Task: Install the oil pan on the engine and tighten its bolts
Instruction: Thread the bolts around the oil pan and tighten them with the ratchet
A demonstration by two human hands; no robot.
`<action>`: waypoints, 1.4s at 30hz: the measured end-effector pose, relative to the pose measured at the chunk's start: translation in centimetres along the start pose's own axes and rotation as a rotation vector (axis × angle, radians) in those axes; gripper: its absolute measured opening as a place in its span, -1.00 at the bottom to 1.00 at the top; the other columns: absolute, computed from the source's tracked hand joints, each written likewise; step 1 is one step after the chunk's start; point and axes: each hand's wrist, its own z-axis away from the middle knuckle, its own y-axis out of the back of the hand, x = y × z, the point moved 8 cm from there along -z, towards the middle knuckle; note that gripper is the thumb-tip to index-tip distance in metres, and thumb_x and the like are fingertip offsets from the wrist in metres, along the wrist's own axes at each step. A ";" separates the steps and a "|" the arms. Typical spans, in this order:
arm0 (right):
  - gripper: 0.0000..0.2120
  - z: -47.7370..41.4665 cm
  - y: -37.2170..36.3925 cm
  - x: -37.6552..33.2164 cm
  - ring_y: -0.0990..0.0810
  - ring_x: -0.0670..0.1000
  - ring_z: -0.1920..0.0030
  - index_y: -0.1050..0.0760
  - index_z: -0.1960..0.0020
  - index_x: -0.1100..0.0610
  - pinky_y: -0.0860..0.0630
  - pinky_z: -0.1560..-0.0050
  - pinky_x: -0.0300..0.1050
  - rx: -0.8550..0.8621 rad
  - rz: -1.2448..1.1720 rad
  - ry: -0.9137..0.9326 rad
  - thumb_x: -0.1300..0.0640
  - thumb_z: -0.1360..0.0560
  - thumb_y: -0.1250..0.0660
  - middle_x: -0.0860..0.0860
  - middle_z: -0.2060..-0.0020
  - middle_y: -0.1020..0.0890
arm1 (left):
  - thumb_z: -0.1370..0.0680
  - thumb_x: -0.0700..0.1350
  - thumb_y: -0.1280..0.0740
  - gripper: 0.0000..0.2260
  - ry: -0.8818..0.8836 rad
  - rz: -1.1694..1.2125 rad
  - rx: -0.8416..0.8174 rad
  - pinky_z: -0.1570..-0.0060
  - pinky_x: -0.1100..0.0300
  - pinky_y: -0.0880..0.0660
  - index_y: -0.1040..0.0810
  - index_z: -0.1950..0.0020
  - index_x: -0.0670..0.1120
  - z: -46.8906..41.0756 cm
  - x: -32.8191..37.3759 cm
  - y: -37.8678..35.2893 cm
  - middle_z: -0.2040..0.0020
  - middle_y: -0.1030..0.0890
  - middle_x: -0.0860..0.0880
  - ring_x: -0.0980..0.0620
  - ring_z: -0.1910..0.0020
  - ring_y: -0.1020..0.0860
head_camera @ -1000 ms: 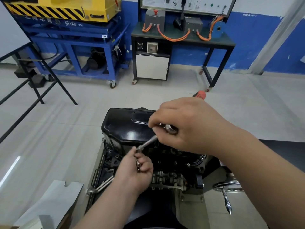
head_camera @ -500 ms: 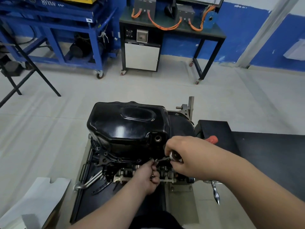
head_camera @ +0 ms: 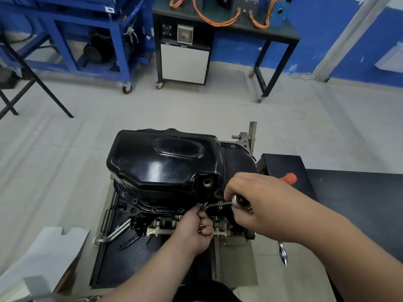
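We note a glossy black pressed-metal oil pan (head_camera: 165,162) seated on the dark, grimy engine (head_camera: 161,227). The right hand (head_camera: 261,205) curls round a chrome ratchet (head_camera: 237,200) at the pan's near flange. The left hand (head_camera: 194,227), fingers curled, pinches its slim extension tip.

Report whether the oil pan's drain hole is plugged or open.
Open: the drain hole on the oil pan shows an empty bore, no plug.

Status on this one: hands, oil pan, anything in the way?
Right grip holds ratchet. Left grip pinches bolt at its tip. Oil pan sits on engine, near flange holes unfilled. Nothing blocking.
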 end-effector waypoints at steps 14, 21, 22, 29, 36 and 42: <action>-0.81 -2.5 -0.4 -2.6 -0.51 0.05 0.11 -0.53 -0.05 0.09 -0.44 0.09 -0.06 0.020 0.103 0.133 0.21 -0.44 -0.30 -0.02 0.09 -0.54 | -0.60 -0.14 -0.11 -0.73 -0.010 0.171 -0.007 0.75 0.43 -0.06 -0.34 0.31 -0.06 -1.4 0.5 -0.1 0.63 -0.28 0.08 0.18 0.73 -0.21; -0.80 -1.7 -0.5 -2.7 -0.52 0.04 0.20 -0.55 0.04 0.07 -0.50 0.17 -0.01 0.015 0.100 0.151 0.26 -0.37 -0.36 -0.05 0.18 -0.56 | -0.62 -0.12 -0.11 -0.71 -0.024 0.174 -0.012 0.75 0.41 -0.06 -0.32 0.31 -0.05 -1.6 -0.4 -0.1 0.62 -0.29 0.08 0.18 0.72 -0.21; -0.81 -1.6 -0.5 -2.5 -0.51 0.03 0.19 -0.54 0.03 0.06 -0.50 0.15 -0.02 0.018 0.093 0.138 0.26 -0.38 -0.35 -0.06 0.17 -0.56 | -0.62 -0.11 -0.12 -0.71 -0.018 0.178 -0.012 0.75 0.41 -0.06 -0.32 0.31 -0.06 -1.7 -0.4 0.1 0.63 -0.28 0.08 0.18 0.72 -0.21; -0.77 -3.5 -0.6 -3.0 -0.49 0.01 0.05 -0.41 -0.18 -0.07 -0.40 0.16 -0.08 -0.009 0.191 0.144 0.11 -0.56 -0.15 -0.11 0.02 -0.46 | -0.61 -0.05 -0.16 -0.70 0.029 0.049 0.008 0.75 0.42 -0.03 -0.36 0.32 -0.06 -1.5 0.0 0.3 0.63 -0.28 0.09 0.18 0.73 -0.20; -0.77 -4.6 -0.8 -2.6 -0.54 0.03 0.10 -0.36 -0.20 -0.10 -0.36 0.27 -0.13 -0.019 0.323 0.095 -0.01 -0.60 -0.01 -0.09 -0.01 -0.53 | -0.60 -0.01 -0.18 -0.79 0.044 -0.053 0.004 0.74 0.42 -0.07 -0.51 0.08 -0.10 -0.6 0.5 2.5 0.59 -0.31 0.07 0.17 0.69 -0.23; -0.78 -4.2 -0.9 -2.5 -0.43 -0.01 0.28 -0.39 -0.17 -0.12 -0.44 0.27 -0.10 0.014 0.266 0.080 -0.02 -0.56 -0.10 -0.14 -0.09 -0.38 | -0.60 -0.03 -0.18 -0.80 0.050 -0.088 -0.004 0.74 0.42 -0.07 -0.51 0.07 -0.10 -0.4 0.8 2.0 0.59 -0.31 0.08 0.17 0.69 -0.23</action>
